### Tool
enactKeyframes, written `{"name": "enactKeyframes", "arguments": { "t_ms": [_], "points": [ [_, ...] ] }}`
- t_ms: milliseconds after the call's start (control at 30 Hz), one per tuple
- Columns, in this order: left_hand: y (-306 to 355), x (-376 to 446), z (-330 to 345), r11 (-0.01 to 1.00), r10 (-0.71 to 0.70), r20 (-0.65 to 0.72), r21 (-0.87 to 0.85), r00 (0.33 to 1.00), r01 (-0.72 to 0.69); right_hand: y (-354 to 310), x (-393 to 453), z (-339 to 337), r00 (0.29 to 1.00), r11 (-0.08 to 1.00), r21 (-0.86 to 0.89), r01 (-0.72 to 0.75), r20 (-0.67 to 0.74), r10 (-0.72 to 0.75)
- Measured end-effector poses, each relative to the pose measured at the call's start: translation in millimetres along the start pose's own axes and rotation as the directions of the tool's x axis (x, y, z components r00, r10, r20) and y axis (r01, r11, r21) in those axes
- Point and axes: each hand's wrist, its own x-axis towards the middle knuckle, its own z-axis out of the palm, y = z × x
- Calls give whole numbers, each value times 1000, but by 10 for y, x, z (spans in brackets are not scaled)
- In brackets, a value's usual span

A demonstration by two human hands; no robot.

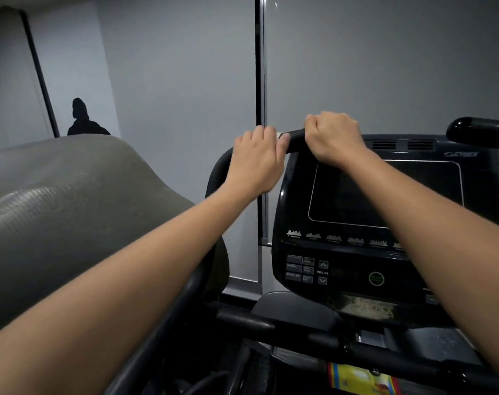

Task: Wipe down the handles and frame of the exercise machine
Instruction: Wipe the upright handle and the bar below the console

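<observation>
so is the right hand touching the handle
Touching. The head view shows the right hand with fingers curled over the black handle, gripping it.

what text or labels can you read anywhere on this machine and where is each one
"INCLINE" between the up and down arrow buttons on the console.
"QUICK START" in the green ringed round button, only just legible.
"CYBEX" logo at the console's top right, blurred, likely reading.
"MANUAL" and "ADVANCED" on the left button block, faint.
Captions under the programme profile icons: too small to read.
Yellow and red label at the bottom: unreadable.
</observation>
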Motion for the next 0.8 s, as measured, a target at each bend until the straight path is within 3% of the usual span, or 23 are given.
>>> {"name": "enactKeyframes", "arguments": {
  "t_ms": [100,167,300,467,533,600,700,733,767,800],
  "points": [
    [-189,-158,24,993,98,-78,-52,992,-102,47,14,12,1000,998,62,-6,-4,6],
    [-441,-293,7,991,73,-87,-102,994,-82,52,6,14,1000,996,84,-3,-15,4],
    [-644,-722,-57,953,-176,21,-248,984,175,44,-2,-1,1000,997,82,1,-24,1],
    [-624,-1167,-164,862,-396,288,-211,872,462,30,-24,-21,999,999,26,21,30,-22],
    [-685,-1121,-301,892,-387,344,-96,856,442,-3,-25,-82,994,1000,11,16,109,-17],
    [-706,-985,-478,944,-310,264,-29,913,328,-36,-56,-156,986,1000,5,6,167,-7],
    [-548,-747,-726,941,-284,151,-144,947,306,-56,-292,-245,999,988,150,24,36,-30],
    [-462,-667,-780,888,-323,190,-279,927,367,-63,-422,-272,998,978,203,51,-46,-43],
    [-375,-585,-813,765,-341,294,-465,893,445,-69,-545,-305,993,965,249,77,-104,-53],
    [-256,-517,-846,568,-321,412,-637,853,521,-71,-655,-342,992,950,301,79,-117,-45]
  ]
}}
